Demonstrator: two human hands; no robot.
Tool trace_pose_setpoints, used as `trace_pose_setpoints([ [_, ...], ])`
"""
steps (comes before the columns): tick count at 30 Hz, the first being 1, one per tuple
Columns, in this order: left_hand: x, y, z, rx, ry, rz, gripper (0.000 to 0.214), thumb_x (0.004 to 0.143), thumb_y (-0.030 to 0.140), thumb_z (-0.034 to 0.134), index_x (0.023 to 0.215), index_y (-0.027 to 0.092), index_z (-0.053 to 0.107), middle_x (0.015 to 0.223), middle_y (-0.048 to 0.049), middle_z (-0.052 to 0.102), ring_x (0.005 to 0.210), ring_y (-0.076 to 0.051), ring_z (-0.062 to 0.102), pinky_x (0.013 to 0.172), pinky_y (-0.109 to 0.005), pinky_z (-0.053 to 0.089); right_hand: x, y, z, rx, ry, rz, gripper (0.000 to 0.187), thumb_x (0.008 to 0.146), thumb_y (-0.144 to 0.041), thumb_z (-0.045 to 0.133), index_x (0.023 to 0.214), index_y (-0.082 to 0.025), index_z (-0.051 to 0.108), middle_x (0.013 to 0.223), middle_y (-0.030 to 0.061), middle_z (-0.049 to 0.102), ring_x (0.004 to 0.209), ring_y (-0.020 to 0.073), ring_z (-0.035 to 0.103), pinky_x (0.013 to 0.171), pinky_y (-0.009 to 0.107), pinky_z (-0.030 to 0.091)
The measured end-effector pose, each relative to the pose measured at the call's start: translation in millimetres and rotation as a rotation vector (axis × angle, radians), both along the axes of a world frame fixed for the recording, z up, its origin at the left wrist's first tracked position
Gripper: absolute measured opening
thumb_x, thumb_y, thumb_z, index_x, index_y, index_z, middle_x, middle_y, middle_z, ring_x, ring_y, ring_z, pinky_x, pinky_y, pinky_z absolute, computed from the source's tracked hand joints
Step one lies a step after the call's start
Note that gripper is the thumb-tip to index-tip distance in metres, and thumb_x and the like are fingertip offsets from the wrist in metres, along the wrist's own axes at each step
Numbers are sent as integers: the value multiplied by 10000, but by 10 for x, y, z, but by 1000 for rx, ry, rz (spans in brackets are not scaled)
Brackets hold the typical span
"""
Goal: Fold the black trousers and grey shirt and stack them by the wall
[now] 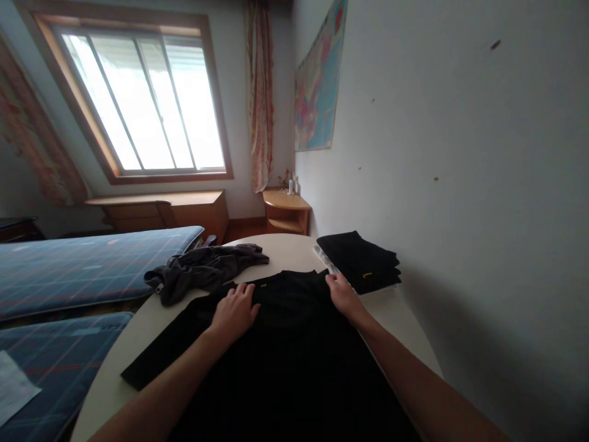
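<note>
A black T-shirt point(289, 344) lies spread flat on a round white table point(138, 331), its collar pointing away from me. My left hand point(234, 313) rests flat on the shirt near the left shoulder, fingers stretched out. At the right shoulder edge of the shirt, my right hand point(343, 294) has its fingers curled at the fabric. A crumpled grey garment point(202, 270) lies just beyond my left hand. A stack of folded black clothes point(361, 261) sits to the right of my right hand.
The table stands against a white wall point(460, 184) on the right. Blue plaid mattresses point(83, 270) lie to the left. A wooden desk point(184, 205) and a small corner shelf point(285, 212) stand under the window at the back.
</note>
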State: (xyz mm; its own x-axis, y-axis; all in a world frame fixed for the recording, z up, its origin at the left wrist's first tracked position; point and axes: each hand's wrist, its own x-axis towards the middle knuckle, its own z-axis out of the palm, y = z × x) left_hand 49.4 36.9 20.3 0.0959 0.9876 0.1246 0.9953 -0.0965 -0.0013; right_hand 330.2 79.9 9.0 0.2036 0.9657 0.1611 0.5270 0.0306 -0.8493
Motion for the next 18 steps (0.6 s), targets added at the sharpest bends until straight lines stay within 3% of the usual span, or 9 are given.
trace_pose_setpoints([
  [2, 216, 29, -138, -51, -51, -32, 598, 923, 412, 508, 1463, 167, 426, 1476, -161, 480, 1246, -345, 541, 982, -440, 465, 91, 65, 73, 14, 206, -127, 272, 870, -454, 444, 893, -213, 570, 845, 51, 666, 893, 237, 626, 812, 337, 459],
  [4, 348, 63, -294, -89, -82, -18, 658, 923, 451, 476, 1515, 185, 373, 1561, -154, 383, 1366, -407, 419, 1062, -516, 388, 152, 50, 104, 82, 360, -166, 326, 828, -513, 468, 891, -214, 579, 841, 35, 661, 910, 235, 614, 830, 327, 456],
  [7, 419, 87, -491, -77, -110, 11, 639, 936, 436, 417, 1539, 232, 350, 1620, -116, 277, 1470, -440, 214, 1141, -582, 246, 159, -44, 59, 156, 502, -80, 379, 756, -587, 537, 861, -225, 582, 795, -1, 641, 910, 232, 601, 833, 314, 458],
  [10, 404, 71, -590, -49, -130, 13, 633, 935, 440, 430, 1544, 295, 333, 1644, -87, 204, 1490, -440, 129, 1163, -599, 174, 112, -136, -16, 115, 582, 56, 411, 746, -623, 575, 869, -231, 583, 813, -9, 655, 925, 241, 613, 845, 325, 473],
  [12, 382, 57, -617, -50, -139, 25, 638, 932, 460, 447, 1543, 320, 326, 1646, -89, 190, 1488, -449, 123, 1157, -620, 162, 74, -196, -45, 62, 539, 192, 397, 804, -614, 545, 894, -229, 581, 933, 16, 691, 1013, 258, 618, 909, 357, 469],
  [14, 364, 55, -637, -50, -146, 43, 641, 931, 469, 454, 1542, 318, 331, 1644, -98, 197, 1486, -458, 119, 1151, -631, 163, 23, -270, -63, 5, 391, 391, 357, 883, -574, 496, 931, -229, 571, 1188, 54, 672, 1215, 271, 551, 1043, 404, 402],
  [16, 351, 65, -658, -26, -161, 53, 639, 924, 466, 471, 1532, 302, 361, 1641, -107, 210, 1482, -467, 119, 1149, -637, 172, -54, -355, -92, -46, 164, 579, 296, 936, -514, 477, 955, -230, 557, 1453, 69, 520, 1428, 270, 350, 1171, 457, 239],
  [18, 341, 80, -670, 38, -186, 28, 630, 906, 424, 509, 1508, 264, 414, 1635, -115, 232, 1485, -451, 142, 1160, -623, 182, -153, -433, -137, -74, -71, 670, 222, 959, -441, 479, 963, -229, 547, 1578, 59, 364, 1511, 262, 155, 1211, 506, 79],
])
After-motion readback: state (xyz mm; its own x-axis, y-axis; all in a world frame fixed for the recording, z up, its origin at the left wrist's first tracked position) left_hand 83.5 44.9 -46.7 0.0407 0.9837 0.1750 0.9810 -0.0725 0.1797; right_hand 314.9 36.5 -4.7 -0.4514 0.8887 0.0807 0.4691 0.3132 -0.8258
